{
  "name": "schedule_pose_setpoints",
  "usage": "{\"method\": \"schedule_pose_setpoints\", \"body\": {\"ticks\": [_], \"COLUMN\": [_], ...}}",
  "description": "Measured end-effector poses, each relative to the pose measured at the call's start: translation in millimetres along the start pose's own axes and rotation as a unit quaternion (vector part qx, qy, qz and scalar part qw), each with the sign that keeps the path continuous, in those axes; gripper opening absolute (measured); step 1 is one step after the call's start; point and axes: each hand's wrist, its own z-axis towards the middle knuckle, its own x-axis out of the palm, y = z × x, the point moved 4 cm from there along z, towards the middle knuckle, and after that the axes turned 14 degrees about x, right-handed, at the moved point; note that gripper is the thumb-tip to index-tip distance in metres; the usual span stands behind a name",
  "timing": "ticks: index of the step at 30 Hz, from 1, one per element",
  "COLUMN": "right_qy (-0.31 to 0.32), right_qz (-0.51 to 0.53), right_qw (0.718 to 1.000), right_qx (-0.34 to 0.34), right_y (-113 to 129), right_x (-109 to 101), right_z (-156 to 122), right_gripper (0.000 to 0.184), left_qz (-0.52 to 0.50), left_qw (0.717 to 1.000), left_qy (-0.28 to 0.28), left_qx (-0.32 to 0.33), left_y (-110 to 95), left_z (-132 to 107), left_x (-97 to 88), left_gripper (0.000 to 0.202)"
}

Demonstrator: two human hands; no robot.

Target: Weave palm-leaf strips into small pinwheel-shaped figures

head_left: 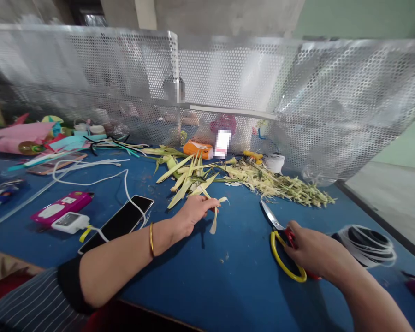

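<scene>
My left hand (195, 211) pinches a thin pale strip of corn husk (213, 224) between thumb and fingers, and its end hangs down over the blue table. Just behind that hand lies a loose heap of yellowish corn husks (180, 182). My right hand (309, 249) is closed on scissors (279, 266) with handles that look yellow and red. Their blades point away to the upper left, toward a pile of small husk pieces (283, 184). Right of this hand sits a coil of white cord (370, 245).
On the left of the blue table (235, 286) are a black phone (124, 221), a magenta device (64, 207) and a white plug with cable (71, 222). An orange box (197, 149) and a lit phone (222, 144) stand at the back, before a perforated metal screen (228, 74).
</scene>
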Motion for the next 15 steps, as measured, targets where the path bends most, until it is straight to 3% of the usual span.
{"method": "schedule_pose_setpoints", "body": {"ticks": [4, 9, 13, 15], "right_qy": [0.007, -0.06, -0.124, -0.117], "right_qz": [-0.02, -0.008, 0.081, 0.172], "right_qw": [1.0, 0.998, 0.989, 0.978], "right_qx": [0.009, 0.01, 0.02, 0.01], "right_y": [12, 26, 29, 27], "right_x": [2, -1, -5, -8], "right_z": [1, 7, 11, 12], "right_gripper": [0.036, 0.031, 0.04, 0.043], "left_qz": [0.008, 0.004, 0.007, 0.004], "left_qw": [1.0, 0.999, 0.998, 0.998], "left_qy": [-0.019, -0.036, -0.052, -0.065], "left_qx": [-0.008, 0.002, 0.016, 0.017], "left_y": [-2, 0, -4, -8], "left_z": [1, 6, 8, 9], "left_x": [-1.2, -1.6, -2.6, -2.4], "left_gripper": [0.021, 0.016, 0.019, 0.021]}}
